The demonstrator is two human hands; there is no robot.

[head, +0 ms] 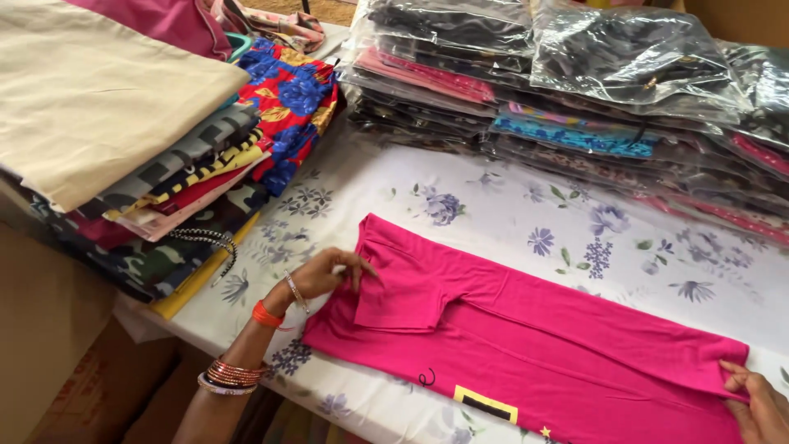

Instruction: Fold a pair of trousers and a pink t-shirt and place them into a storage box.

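Pink T-shirt (526, 345) lies flat on the floral-clothed desk (493, 205), looking light, soft, limp; left hand (325, 275) pinches the folded sleeve, right hand (760, 403) pinches the hem edge

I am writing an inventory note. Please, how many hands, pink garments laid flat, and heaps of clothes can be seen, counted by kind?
Hands: 2, the left hand and right hand, both on the pink garment
Pink garment laid flat on the table: 1
Heaps of clothes: 2, the folded stack and the bagged pile
Total: 5
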